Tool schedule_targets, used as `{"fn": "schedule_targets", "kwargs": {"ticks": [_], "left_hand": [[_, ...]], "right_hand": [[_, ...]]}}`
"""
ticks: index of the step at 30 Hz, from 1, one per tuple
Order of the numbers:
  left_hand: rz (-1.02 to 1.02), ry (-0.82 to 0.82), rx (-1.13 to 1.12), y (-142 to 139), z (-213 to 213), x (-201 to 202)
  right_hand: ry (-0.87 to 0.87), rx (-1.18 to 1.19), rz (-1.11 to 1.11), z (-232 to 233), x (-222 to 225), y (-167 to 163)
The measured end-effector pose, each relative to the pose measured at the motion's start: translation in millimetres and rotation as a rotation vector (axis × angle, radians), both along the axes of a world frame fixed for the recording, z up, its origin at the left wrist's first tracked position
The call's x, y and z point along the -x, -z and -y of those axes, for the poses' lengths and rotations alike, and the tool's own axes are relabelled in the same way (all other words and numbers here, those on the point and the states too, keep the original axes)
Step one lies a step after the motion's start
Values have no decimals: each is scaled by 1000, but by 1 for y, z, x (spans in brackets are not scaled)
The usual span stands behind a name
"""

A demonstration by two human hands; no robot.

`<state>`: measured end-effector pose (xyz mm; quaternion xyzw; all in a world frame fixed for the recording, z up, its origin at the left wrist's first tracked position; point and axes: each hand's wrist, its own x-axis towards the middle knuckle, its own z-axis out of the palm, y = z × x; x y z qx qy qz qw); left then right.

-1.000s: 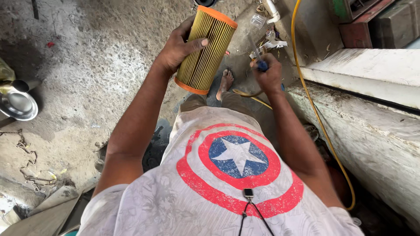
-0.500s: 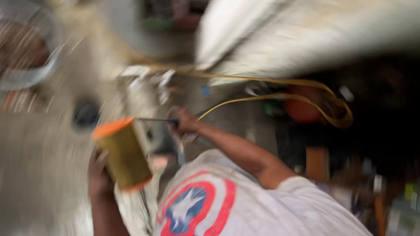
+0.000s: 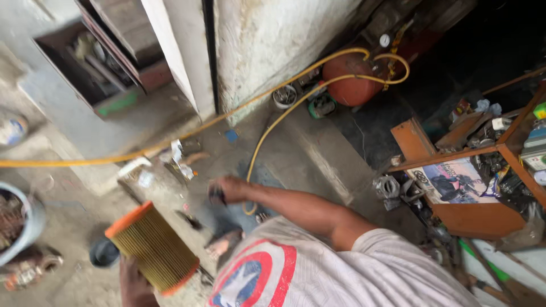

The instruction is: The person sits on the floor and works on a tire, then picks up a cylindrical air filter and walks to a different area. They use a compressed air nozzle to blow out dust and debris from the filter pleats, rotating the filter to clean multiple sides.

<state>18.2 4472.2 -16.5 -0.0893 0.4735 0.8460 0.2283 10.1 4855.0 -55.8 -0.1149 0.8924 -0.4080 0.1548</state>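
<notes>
A cylindrical pleated air filter (image 3: 152, 248) with orange end caps is gripped from below by the left hand (image 3: 135, 279), low at the left, above the concrete floor (image 3: 307, 153). The right hand's (image 3: 224, 190) fingers are closed round a small dark tool (image 3: 216, 195), fed by a yellow hose (image 3: 267, 122).

Tilted orange-capped pleated cylindrical air filter (image 3: 152, 248)

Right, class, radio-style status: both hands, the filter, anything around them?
Left hand gripping cylindrical air filter, tilted, orange caps. Right hand closed on dark tool, type unclear. Yellow hose on floor beside right hand.
</notes>
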Motion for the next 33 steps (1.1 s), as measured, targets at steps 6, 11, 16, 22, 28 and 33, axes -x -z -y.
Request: {"fn": "schedule_targets", "kwargs": {"ticks": [6, 11, 16, 22, 28, 33], "left_hand": [[80, -132, -27, -3, -59, -48], [20, -124, -259, 4, -92, -105], [12, -157, -223, -1, -110, -133], [-96, -117, -87, -29, -128, -134], [-150, -154, -190, -2, -108, -124], [85, -416, -26, 35, -57, -122]], "right_hand": [[-398, -70, 280, -37, -42, 6], [-512, -273, 180, -69, -85, -7], [-592, -142, 218, -85, -101, -5], [-336, 6, 183, -88, -93, -16], [-587, -83, 116, -84, -90, -47], [-356, -87, 289, -59, -66, -38]]}}
